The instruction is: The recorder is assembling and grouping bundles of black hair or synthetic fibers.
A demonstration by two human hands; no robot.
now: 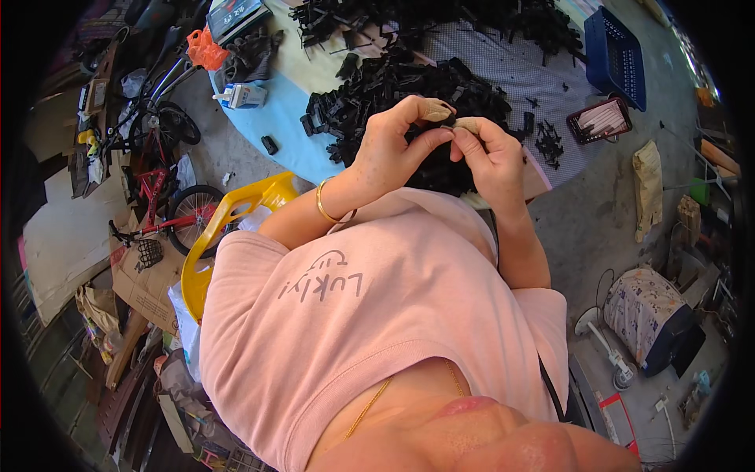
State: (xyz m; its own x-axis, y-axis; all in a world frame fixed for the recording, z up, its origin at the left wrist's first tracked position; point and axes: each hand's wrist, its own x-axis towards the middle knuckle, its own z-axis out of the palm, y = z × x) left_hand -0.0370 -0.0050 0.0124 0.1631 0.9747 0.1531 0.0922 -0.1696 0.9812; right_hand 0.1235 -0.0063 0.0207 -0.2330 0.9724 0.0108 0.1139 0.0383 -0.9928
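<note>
My left hand (397, 141) and my right hand (489, 153) meet in front of my chest, fingertips pinched together on a small black plastic part (448, 127). Both thumbs or fingertips wear beige tape or finger covers. A gold bangle (324, 206) circles my left wrist. Just beyond my hands lies a big heap of black plastic parts (409, 82) on a round table (303, 153) with a pale blue and cream top. My pink shirt fills the lower middle of the view.
A blue plastic basket (615, 55) and a phone (599, 119) sit at the table's right. A small carton (244, 96) and orange bag (206, 49) lie at its left. A yellow plastic chair (228, 216), bicycles (165, 181) and cardboard stand left; a fan and covered box stand right.
</note>
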